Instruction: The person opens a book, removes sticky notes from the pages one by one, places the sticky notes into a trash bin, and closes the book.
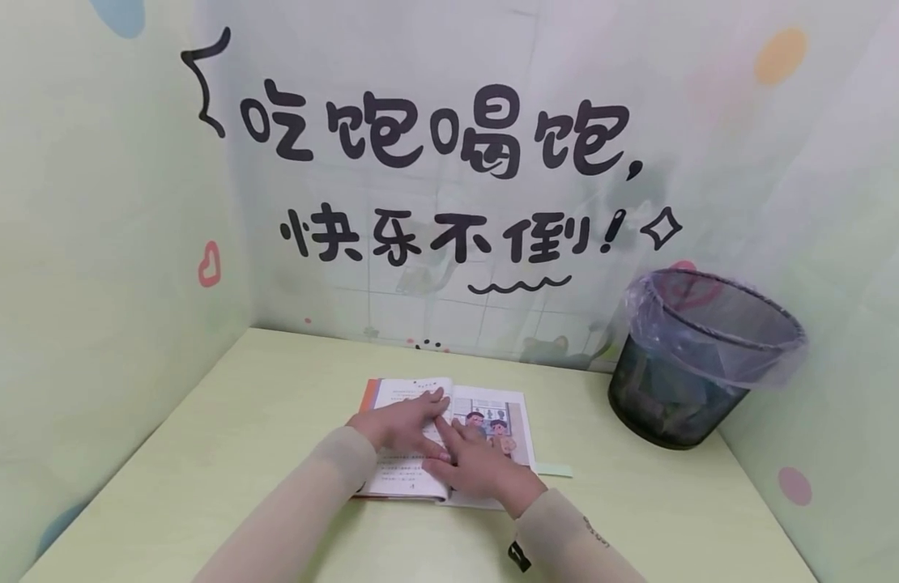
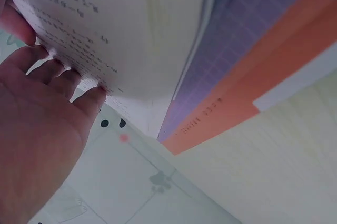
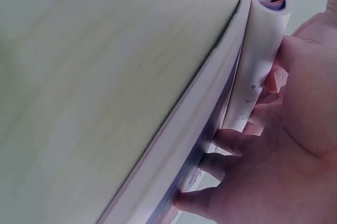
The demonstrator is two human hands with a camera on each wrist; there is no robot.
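Here my outstretched, empty left hand [image 1: 406, 425] and right hand [image 1: 482, 470] met over a white-paged paper book [image 1: 508, 414], fold toward the pale-green table's [image 1: 202, 453] far edge.

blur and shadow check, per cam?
Head: wall lettering crisp, print in the open book too small to read; left wrist: page text soft, left hand shaded; right wrist: tabletop grain blurred, right hand unevenly lit.
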